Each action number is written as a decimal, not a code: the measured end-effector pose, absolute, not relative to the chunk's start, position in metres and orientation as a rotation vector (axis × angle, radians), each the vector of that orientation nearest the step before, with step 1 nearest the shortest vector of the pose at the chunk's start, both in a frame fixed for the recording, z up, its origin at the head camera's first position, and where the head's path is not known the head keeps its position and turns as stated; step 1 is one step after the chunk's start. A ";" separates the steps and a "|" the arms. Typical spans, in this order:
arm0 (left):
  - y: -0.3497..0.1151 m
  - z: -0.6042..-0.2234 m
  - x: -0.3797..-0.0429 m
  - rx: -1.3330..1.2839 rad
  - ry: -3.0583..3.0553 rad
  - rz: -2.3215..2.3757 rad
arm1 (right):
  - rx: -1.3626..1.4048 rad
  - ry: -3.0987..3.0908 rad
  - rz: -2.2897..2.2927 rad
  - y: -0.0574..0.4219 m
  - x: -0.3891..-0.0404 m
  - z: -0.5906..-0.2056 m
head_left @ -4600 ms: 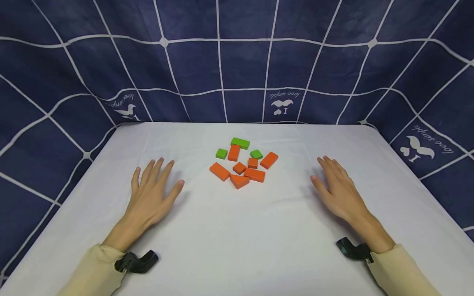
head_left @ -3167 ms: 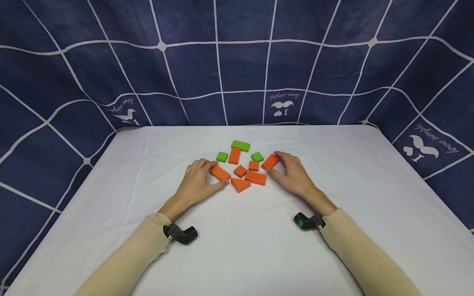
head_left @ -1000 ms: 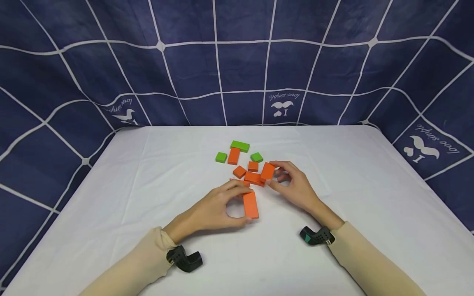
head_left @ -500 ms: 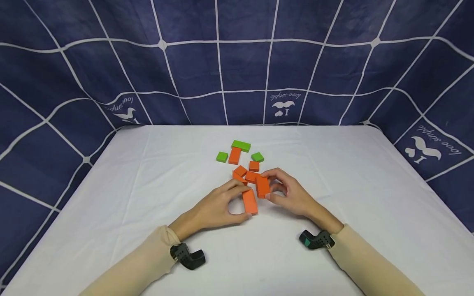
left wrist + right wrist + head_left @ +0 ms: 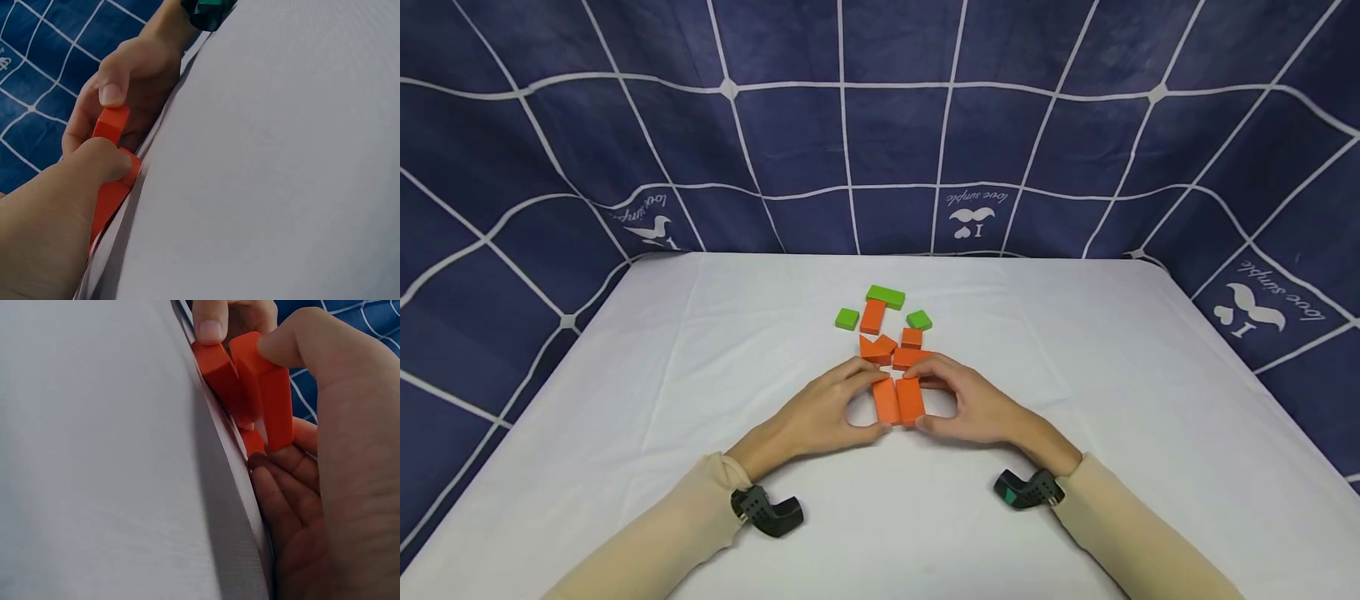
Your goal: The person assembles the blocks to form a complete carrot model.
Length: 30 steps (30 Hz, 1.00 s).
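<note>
Side by side at the near end of a group of blocks are two orange rectangular blocks. My left hand (image 5: 827, 408) pinches the left block (image 5: 885, 402) between thumb and fingers. My right hand (image 5: 973, 402) pinches the right block (image 5: 912, 402) by its two ends. In the right wrist view the right hand's block (image 5: 275, 400) stands a little higher than the left hand's block (image 5: 219, 375). Just beyond the fingers lie an orange triangular block (image 5: 874, 353) and a long orange block (image 5: 912, 358), which the right fingers partly overlap in the head view.
Farther back are small orange blocks (image 5: 912, 337), another orange rectangular block (image 5: 873, 317), a long green block (image 5: 886, 297) and two small green blocks, left (image 5: 847, 318) and right (image 5: 919, 320). A white cloth (image 5: 880, 517) covers the table; a dark blue checked curtain (image 5: 790, 133) surrounds it.
From resting flat and apart, both hands took hold of orange blocks and brought them to the near middle. Lately the right block came left beside the left one; the triangular block shifted and turned.
</note>
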State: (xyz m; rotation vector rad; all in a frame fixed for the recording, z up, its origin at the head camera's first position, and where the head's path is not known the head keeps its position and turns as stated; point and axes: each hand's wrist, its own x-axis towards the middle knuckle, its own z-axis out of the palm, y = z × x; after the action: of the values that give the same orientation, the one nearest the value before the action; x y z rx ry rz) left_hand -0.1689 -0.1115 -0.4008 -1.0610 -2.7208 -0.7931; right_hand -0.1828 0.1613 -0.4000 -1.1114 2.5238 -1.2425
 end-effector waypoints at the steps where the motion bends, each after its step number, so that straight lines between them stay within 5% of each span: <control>1: -0.113 -0.401 -0.170 -1.055 -2.725 -0.788 | -1.115 2.532 -1.225 0.160 -0.185 -0.400; 30: -0.125 -0.407 -0.180 -1.033 -2.776 -0.825 | -1.093 2.709 -0.972 0.152 -0.197 -0.402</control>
State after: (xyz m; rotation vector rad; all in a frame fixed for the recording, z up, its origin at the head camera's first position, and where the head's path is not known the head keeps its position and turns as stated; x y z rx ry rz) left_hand -0.1804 -0.1249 -0.4069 -1.0332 -2.7764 -0.8248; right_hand -0.1971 0.1516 -0.4024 -1.0931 2.7092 -0.9720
